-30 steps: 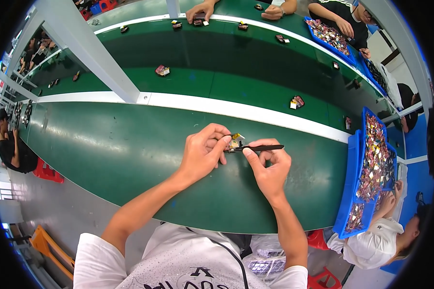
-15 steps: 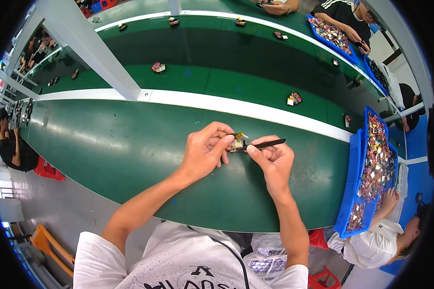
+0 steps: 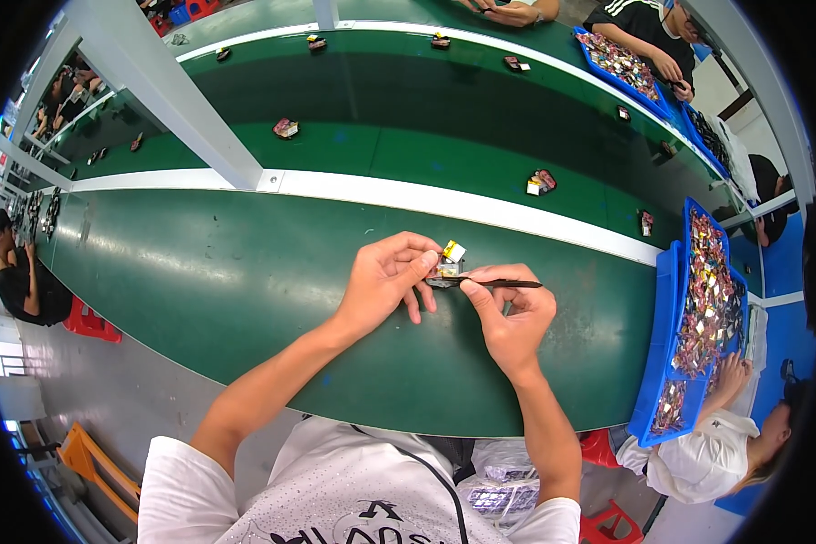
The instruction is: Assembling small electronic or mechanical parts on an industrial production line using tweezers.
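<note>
Over the green table (image 3: 245,299), my left hand (image 3: 392,281) pinches a small electronic assembly (image 3: 446,269) between thumb and fingers. A white and yellow piece (image 3: 454,251) sticks up from its far side. My right hand (image 3: 512,313) grips slim black tweezers (image 3: 508,284) with thumb and fingers. The tweezers lie nearly level, their tip end at the near edge of the assembly. Fingers hide part of the assembly, and its fine parts are too small to make out.
Beyond a white rail (image 3: 408,201) runs a green conveyor belt (image 3: 335,154) carrying several small assemblies (image 3: 541,182). Blue trays (image 3: 664,340) heaped with small parts stand at the right, beside a person in white (image 3: 712,453). A grey post (image 3: 172,91) rises at the left.
The white and yellow piece now stands up farther from the assembly. My right hand has turned the tweezers flatter. Assemblies on the belt have shifted slightly left.
</note>
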`<state>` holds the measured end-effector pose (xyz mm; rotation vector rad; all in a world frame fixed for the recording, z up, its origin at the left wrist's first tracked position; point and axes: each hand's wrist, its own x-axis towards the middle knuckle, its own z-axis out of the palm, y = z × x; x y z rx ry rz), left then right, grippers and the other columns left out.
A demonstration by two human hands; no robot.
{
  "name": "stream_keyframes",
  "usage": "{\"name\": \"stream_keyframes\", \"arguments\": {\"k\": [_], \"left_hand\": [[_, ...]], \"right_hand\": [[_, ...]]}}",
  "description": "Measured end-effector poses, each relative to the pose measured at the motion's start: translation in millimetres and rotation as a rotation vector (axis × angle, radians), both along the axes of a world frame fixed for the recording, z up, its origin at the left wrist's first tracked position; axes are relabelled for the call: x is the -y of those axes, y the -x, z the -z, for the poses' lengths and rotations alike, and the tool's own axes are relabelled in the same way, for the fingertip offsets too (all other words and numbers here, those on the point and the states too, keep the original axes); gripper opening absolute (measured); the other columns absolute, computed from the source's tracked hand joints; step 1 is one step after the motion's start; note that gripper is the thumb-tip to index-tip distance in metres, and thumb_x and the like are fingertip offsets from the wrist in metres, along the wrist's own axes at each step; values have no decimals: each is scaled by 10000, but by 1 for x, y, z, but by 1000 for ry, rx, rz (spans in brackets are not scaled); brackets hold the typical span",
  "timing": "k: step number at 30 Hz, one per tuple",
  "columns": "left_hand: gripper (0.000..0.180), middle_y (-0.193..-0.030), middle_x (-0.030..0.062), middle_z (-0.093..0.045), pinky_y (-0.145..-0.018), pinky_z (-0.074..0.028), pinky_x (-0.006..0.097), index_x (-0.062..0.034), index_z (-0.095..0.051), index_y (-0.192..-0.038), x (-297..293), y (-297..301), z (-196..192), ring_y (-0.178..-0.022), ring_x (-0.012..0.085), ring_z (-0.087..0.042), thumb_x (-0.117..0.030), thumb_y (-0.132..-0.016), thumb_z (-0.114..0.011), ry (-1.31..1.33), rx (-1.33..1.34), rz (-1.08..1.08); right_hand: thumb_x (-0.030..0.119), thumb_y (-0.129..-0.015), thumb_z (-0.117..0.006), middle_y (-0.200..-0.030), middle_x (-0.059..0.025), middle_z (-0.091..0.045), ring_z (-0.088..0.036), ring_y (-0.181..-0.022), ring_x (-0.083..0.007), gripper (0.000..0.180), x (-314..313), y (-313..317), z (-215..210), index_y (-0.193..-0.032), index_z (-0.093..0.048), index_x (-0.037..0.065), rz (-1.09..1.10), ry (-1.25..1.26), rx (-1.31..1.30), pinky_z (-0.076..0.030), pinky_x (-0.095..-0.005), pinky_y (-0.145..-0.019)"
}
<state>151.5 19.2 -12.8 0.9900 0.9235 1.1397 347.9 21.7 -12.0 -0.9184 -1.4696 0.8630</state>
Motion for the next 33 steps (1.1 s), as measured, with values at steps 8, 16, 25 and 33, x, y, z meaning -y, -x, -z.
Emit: {"name": "stream_keyframes", "arguments": {"k": [8, 16, 25, 33], "left_hand": [[222, -889, 116, -678, -442, -541, 254, 72, -610, -1184, -1, -7, 2, -612, 169, -692, -85, -1028, -595, -42, -18, -30], [227, -947, 157, -703, -430, -534, 248, 92, -615, -1193, -3, -15, -3, -623, 173, -694, -40, -1008, -610, -66, -54, -31], [223, -903, 132, -693, -426, -498, 233, 89, -625, -1173, -5, -21, -6, -617, 133, -673, -12, -975, -639, -59, -91, -14], [230, -915, 138, -696, -431, -519, 241, 93, -620, -1182, -5, -27, -4, -618, 150, -679, 7, -970, -640, -62, -94, -16]], "right_hand": [[-43, -822, -801, -788, -16, -714, -382, -466, 2, 94, -2, -6, 2, -889, -745, -12, -13, -2, 2, -256, -205, -439], [-37, -820, -805, -743, -1, -691, -366, -462, 2, 96, -6, -15, 1, -889, -746, -7, -8, -9, 12, -243, -209, -440], [-44, -826, -798, -606, 68, -535, -353, -474, 22, 104, -7, -23, -2, -906, -740, -9, -32, 96, 0, -228, -203, -454], [-44, -838, -787, -586, 84, -500, -349, -482, 27, 106, -8, -30, -4, -923, -736, -6, -55, 181, -33, -236, -195, -461]]}}
